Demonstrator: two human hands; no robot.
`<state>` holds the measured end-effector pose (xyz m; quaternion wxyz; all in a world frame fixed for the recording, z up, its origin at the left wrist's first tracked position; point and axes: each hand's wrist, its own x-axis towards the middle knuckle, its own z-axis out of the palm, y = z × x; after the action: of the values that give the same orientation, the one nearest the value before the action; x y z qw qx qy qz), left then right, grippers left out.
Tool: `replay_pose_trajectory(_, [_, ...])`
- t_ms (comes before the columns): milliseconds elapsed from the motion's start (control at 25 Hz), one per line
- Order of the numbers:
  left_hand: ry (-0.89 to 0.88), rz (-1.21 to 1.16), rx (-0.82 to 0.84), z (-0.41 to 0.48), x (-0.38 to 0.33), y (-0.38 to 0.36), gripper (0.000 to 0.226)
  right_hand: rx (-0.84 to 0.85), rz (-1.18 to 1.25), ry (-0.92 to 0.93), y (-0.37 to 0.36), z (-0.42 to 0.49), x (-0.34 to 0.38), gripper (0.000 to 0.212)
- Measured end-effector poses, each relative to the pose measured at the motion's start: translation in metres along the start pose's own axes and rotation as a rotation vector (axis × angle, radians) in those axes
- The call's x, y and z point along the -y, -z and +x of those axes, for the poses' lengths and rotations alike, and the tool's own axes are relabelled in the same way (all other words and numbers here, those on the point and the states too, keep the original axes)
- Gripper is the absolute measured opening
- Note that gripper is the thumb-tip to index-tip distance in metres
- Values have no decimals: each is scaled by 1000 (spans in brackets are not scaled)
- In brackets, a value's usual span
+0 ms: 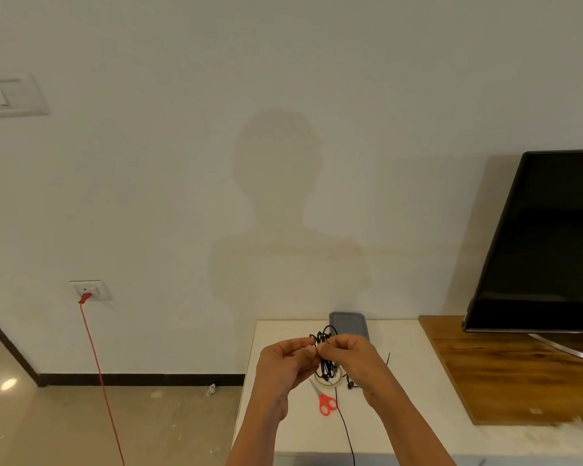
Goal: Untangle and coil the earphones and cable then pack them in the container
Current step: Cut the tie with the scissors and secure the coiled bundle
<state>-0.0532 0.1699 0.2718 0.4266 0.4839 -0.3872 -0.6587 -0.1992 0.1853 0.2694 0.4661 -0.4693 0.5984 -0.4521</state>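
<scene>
A tangle of black earphone cable [324, 338] hangs in the air between my two hands, above a white table [404, 391]. My left hand [283, 359] pinches the tangle from the left and my right hand [354, 356] pinches it from the right, fingertips almost meeting. One strand [345, 428] trails down over the table's front edge. An earbud [350, 386] lies on the table beside my right wrist. A grey container [349, 322] with its lid on sits behind the hands, near the wall.
Red-handled scissors [325, 400] lie on the table below the hands, beside a roll of white tape [329, 381]. A dark television [546, 243] stands on a wooden board [505, 368] at the right. A red cord [98, 371] hangs from a wall socket [90, 290] at the left.
</scene>
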Motion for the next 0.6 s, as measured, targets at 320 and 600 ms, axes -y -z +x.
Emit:
replay_pose_trajectory(320, [25,-163,-6,-5,1,-2,15,-149,-196,155,-2,-2,1,20])
replay_pose_trajectory(600, [30,-244,28,-6,6,-8,23,-168,-227,215,-1,-6,4,27])
